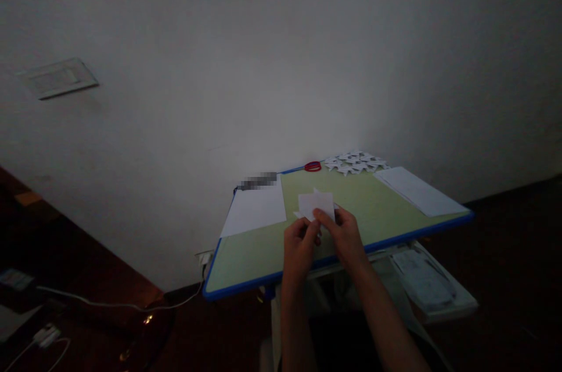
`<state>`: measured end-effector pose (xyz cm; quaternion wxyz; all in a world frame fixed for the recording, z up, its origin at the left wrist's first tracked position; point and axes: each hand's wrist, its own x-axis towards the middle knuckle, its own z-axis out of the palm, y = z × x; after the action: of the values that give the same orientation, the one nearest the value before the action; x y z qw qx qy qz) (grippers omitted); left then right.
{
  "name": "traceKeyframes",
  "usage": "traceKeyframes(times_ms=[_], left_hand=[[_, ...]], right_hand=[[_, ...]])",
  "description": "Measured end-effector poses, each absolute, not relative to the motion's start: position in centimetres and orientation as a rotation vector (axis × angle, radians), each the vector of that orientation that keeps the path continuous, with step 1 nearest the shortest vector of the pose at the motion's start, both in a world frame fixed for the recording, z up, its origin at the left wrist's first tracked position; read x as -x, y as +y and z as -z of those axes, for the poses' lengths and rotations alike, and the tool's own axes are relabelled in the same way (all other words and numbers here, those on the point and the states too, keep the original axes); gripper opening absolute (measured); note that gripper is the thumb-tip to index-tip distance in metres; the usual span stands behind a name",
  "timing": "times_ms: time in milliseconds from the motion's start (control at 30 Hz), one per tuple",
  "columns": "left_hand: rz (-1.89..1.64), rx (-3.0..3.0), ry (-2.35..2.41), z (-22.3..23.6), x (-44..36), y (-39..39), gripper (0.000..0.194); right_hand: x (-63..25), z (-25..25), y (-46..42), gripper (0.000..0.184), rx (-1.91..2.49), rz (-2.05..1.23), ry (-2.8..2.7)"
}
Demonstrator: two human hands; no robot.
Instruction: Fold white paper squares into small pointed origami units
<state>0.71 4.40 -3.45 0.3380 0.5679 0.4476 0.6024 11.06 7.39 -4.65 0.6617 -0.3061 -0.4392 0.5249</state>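
Note:
Both hands meet over the near part of a green desktop point(250, 252), holding a folded piece of white paper point(317, 203). Pointed corners of the paper stick out at its top and left side. My left hand point(301, 243) pinches the lower left part with thumb and fingers. My right hand point(345, 231) grips the right side, its thumb lying across the front face. The right fingers behind the paper are mostly hidden.
Red-handled scissors point(312, 166) and several folded paper pieces point(355, 162) lie along the back edge. White sheets point(421, 191) rest at the right, another sheet point(254, 208) at the left. Below the desk's blue rim is an open drawer point(434, 284). A wall point(263, 67) stands behind.

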Motion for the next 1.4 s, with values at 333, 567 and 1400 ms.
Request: traceKeyframes(times_ms=[333,567,1400], left_hand=[[-1.592,-1.459,1.126,3.6,-0.6,4.5,0.036],[-1.622,-1.282,1.190,4.2,-1.0,5.1,0.046],[-1.718,-1.182,1.059,4.6,-0.7,4.8,0.037]], right_hand=[[-11.1,4.7,7.5,0.027,0.663,-1.201,-0.996],[-11.1,4.9,7.7,0.030,0.711,-1.202,-0.981],[-11.3,4.8,7.2,0.030,0.668,-1.258,-1.036]])
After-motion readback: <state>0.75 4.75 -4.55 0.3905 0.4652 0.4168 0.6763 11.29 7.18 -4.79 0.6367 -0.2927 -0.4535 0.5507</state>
